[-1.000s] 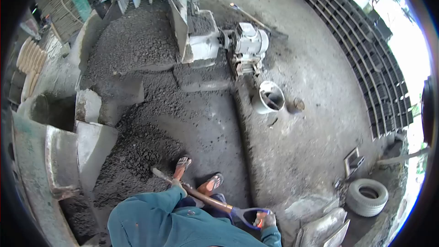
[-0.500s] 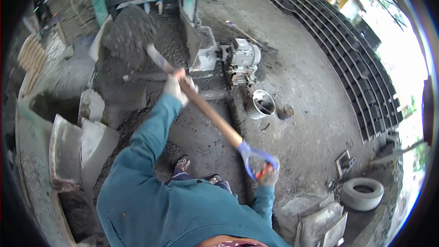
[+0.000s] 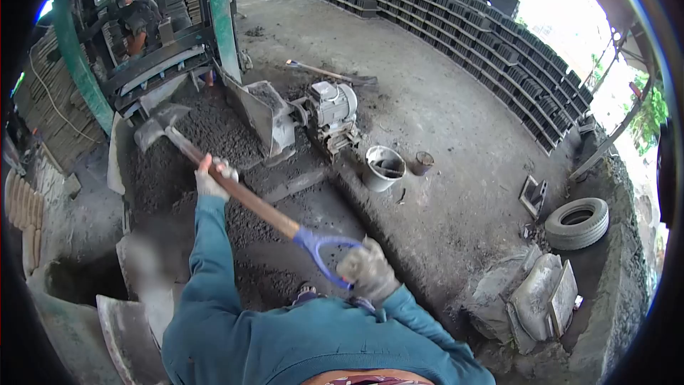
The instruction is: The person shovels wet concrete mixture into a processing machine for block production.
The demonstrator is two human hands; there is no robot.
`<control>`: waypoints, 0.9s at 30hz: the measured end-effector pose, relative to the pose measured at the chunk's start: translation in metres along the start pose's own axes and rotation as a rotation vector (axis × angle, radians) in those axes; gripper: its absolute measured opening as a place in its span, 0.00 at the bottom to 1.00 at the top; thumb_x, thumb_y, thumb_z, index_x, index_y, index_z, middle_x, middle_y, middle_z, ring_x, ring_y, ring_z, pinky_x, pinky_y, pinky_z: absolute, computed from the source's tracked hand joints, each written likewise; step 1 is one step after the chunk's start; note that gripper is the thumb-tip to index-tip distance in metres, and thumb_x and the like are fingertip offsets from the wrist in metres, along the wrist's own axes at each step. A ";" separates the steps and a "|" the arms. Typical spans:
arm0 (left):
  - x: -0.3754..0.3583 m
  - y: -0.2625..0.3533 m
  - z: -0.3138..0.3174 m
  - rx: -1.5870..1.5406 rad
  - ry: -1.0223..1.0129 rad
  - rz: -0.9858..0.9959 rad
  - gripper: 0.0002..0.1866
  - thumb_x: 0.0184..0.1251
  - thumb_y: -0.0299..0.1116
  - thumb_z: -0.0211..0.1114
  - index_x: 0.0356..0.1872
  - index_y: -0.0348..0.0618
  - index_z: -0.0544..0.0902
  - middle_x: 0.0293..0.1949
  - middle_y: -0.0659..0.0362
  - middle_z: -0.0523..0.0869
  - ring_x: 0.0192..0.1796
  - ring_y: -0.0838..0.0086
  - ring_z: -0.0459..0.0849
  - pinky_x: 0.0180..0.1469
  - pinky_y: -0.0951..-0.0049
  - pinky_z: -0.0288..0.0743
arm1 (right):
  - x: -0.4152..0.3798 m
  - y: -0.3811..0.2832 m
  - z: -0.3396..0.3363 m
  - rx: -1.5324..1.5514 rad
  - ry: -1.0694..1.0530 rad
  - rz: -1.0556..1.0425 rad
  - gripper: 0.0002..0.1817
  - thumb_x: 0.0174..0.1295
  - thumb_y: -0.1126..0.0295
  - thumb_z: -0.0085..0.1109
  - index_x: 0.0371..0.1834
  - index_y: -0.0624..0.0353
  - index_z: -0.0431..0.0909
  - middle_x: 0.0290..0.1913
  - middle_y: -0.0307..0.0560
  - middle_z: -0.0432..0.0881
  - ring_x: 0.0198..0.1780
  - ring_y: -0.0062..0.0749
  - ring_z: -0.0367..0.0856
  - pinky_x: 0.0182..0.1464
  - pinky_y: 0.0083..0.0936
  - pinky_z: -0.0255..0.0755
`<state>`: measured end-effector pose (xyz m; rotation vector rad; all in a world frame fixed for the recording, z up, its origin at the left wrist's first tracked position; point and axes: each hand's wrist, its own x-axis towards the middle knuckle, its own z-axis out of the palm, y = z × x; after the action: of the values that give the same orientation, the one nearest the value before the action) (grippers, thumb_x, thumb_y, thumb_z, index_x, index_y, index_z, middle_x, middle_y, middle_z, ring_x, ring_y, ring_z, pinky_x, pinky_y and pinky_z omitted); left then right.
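Note:
A shovel (image 3: pixel 260 207) with a wooden shaft and a blue D-shaped handle slants across the middle of the view. Low on its shaft, my gloved left hand (image 3: pixel 215 177) is closed around the wood. My gloved right hand (image 3: pixel 368 272) grips the blue handle close to my body. The shovel's grey metal blade (image 3: pixel 158 125) is over a heap of dark, damp granular mix (image 3: pixel 217 132), beneath the green-posted machine. I cannot make out any load on the blade.
An electric motor (image 3: pixel 335 103) stands right of the heap, near a bucket (image 3: pixel 383 169) and a small can (image 3: pixel 423 163). Another shovel (image 3: pixel 328 71) lies behind. Stacked dark blocks (image 3: pixel 456 36) line the back; a tire (image 3: pixel 577 224) lies right. A person (image 3: pixel 135 18) is behind the machine.
The shovel blade has moved left and lower in view, and the blurred mix thrown from it has landed. Both hands keep their hold; my view has shifted.

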<state>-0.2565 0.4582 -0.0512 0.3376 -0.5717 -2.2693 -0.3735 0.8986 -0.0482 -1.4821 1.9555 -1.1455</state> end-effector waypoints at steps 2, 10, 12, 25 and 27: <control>-0.006 0.001 -0.017 0.078 0.046 -0.054 0.15 0.65 0.48 0.66 0.27 0.52 0.76 0.22 0.65 0.78 0.23 0.71 0.78 0.32 0.63 0.73 | -0.018 0.034 0.035 -0.111 -0.157 0.086 0.03 0.54 0.64 0.58 0.28 0.44 0.74 0.29 0.33 0.70 0.42 0.30 0.76 0.62 0.50 0.65; -0.008 -0.020 -0.038 0.059 0.174 -0.026 0.17 0.69 0.51 0.63 0.26 0.55 0.72 0.23 0.65 0.75 0.23 0.70 0.73 0.34 0.62 0.70 | -0.033 0.054 0.063 -0.798 -0.110 -0.041 0.07 0.56 0.67 0.57 0.37 0.41 0.81 0.40 0.32 0.79 0.55 0.28 0.76 0.68 0.55 0.60; -0.047 -0.050 -0.019 0.035 0.047 -0.073 0.18 0.68 0.52 0.64 0.25 0.54 0.72 0.23 0.64 0.75 0.23 0.69 0.73 0.36 0.61 0.70 | -0.066 0.106 0.055 -0.777 -0.092 -0.017 0.10 0.55 0.68 0.58 0.39 0.38 0.82 0.41 0.30 0.79 0.58 0.25 0.74 0.69 0.58 0.58; -0.310 -0.303 0.000 -0.019 -0.260 -0.608 0.04 0.61 0.28 0.70 0.36 0.48 0.84 0.40 0.54 0.83 0.51 0.51 0.82 0.60 0.42 0.72 | -0.383 0.255 -0.002 0.060 -0.090 1.582 0.15 0.62 0.58 0.64 0.51 0.44 0.87 0.52 0.42 0.87 0.57 0.16 0.82 0.59 0.24 0.73; -0.328 -0.320 0.012 0.063 -0.262 -0.670 0.02 0.63 0.30 0.69 0.36 0.48 0.85 0.40 0.54 0.84 0.53 0.50 0.81 0.61 0.39 0.71 | -0.422 0.264 0.005 -0.114 -0.378 1.479 0.22 0.59 0.50 0.69 0.52 0.47 0.87 0.51 0.46 0.87 0.61 0.29 0.81 0.65 0.28 0.68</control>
<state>-0.2353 0.8980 -0.1785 0.2925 -0.7448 -2.9745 -0.3798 1.3134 -0.3244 0.0115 2.0362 -0.0625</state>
